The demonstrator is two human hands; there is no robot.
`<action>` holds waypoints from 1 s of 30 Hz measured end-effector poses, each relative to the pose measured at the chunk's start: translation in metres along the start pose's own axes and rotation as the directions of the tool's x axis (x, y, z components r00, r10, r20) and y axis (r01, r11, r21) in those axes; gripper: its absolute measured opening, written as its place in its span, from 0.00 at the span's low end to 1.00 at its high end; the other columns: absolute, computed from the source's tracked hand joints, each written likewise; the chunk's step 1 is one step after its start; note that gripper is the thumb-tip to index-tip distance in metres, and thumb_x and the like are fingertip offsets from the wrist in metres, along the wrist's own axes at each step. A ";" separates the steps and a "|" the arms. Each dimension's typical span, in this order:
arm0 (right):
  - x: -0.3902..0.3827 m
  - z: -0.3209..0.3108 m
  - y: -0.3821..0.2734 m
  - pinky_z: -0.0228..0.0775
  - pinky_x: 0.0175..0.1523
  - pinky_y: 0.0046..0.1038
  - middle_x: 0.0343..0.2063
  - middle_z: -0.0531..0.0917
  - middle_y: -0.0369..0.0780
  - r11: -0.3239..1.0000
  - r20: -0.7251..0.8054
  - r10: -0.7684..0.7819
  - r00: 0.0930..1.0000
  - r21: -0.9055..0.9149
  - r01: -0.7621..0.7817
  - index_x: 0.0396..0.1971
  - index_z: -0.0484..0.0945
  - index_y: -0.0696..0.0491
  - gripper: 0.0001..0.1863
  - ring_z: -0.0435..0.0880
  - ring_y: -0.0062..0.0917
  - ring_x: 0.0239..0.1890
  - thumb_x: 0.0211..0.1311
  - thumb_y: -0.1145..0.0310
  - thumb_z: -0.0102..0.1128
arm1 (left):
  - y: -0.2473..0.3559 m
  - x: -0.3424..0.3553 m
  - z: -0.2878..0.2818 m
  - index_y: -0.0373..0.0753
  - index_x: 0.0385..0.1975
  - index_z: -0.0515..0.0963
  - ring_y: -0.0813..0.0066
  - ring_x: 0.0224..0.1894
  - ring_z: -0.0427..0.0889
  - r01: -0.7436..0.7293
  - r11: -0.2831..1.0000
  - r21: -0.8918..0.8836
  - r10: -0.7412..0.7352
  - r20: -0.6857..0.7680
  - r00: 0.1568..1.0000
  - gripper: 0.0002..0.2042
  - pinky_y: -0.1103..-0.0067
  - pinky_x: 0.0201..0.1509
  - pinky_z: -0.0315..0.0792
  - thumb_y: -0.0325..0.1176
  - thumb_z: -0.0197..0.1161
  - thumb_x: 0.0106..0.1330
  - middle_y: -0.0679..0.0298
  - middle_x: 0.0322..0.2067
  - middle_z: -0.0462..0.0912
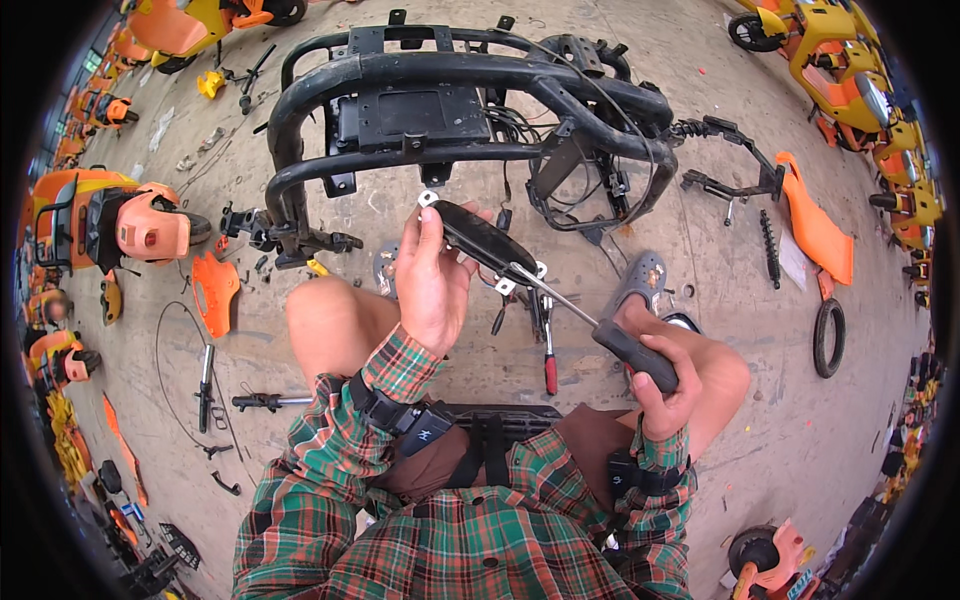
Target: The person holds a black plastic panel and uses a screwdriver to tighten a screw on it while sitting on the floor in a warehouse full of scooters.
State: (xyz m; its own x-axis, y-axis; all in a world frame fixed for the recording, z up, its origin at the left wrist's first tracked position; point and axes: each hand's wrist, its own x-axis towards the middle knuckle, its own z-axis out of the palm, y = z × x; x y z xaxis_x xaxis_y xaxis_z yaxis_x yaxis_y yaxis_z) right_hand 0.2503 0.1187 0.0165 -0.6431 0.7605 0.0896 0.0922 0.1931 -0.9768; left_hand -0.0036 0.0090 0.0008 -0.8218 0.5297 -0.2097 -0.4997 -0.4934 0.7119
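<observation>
My left hand (pixel 432 285) grips a long, black, rounded part with light metal mounting tabs (pixel 478 232), held up between my knees. Its thumb lies near the tab at the upper left end, and the other fingers are partly hidden behind the part. My right hand (pixel 668 392) is closed around the dark handle of a screwdriver (pixel 634 354). The metal shaft slants up and left, and its tip meets the lower right end of the black part, by another tab. Beyond both hands lies a black scooter frame (pixel 345 78) with tubes, cables and a box-shaped middle.
A red-handled tool (pixel 550 374) lies on the concrete floor between my feet. To the right are an orange panel (pixel 812 222), a black spring (pixel 769 250) and a tyre (pixel 828 338). A shock absorber (pixel 206 388) and an orange shell (pixel 214 292) lie left, with scooters around the edges.
</observation>
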 end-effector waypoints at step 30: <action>0.008 0.005 0.003 0.69 0.38 0.22 0.28 0.78 0.43 0.974 0.055 -0.179 0.982 -0.134 0.185 0.39 0.78 0.63 0.18 0.77 0.26 0.30 0.44 0.74 0.61 | 0.002 -0.001 -0.003 0.37 0.49 0.68 0.61 0.53 0.76 -0.038 0.997 0.071 0.039 -0.022 0.999 0.16 0.68 0.52 0.73 0.43 0.49 0.73 0.56 0.47 0.77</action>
State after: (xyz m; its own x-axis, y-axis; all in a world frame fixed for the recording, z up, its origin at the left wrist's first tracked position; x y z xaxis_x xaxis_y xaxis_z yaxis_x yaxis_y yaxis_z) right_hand 0.2415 0.1226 0.0136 -0.6900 0.6784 0.2522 0.0725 0.4115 -0.9085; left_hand -0.0045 0.0058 0.0006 -0.8465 0.4949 -0.1961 -0.4478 -0.4630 0.7649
